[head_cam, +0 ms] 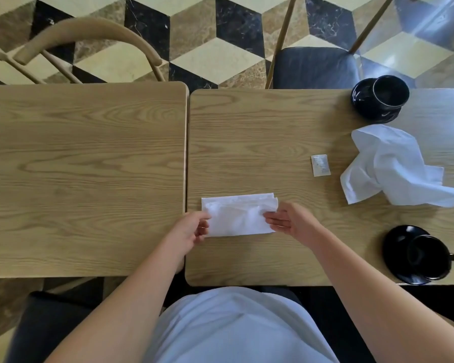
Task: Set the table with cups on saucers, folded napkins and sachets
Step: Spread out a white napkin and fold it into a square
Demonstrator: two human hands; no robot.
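Observation:
A white napkin (237, 214) lies folded into a flat rectangle near the front of the right wooden table (260, 132). My left hand (192, 230) pinches its left end. My right hand (290, 218) rests at its right end, fingers extended and touching the cloth. A small white sachet (320, 165) lies further right. A crumpled white napkin (393, 167) sprawls at the right edge. One black cup on a black saucer (380, 99) stands at the far right corner, another black cup on its saucer (418, 254) at the near right.
A second wooden table (84, 179) abuts on the left with a narrow gap between. A curved wooden chair (89, 38) stands behind it, and a dark cushioned chair (315, 66) behind the right table. Patterned marble floor lies beyond.

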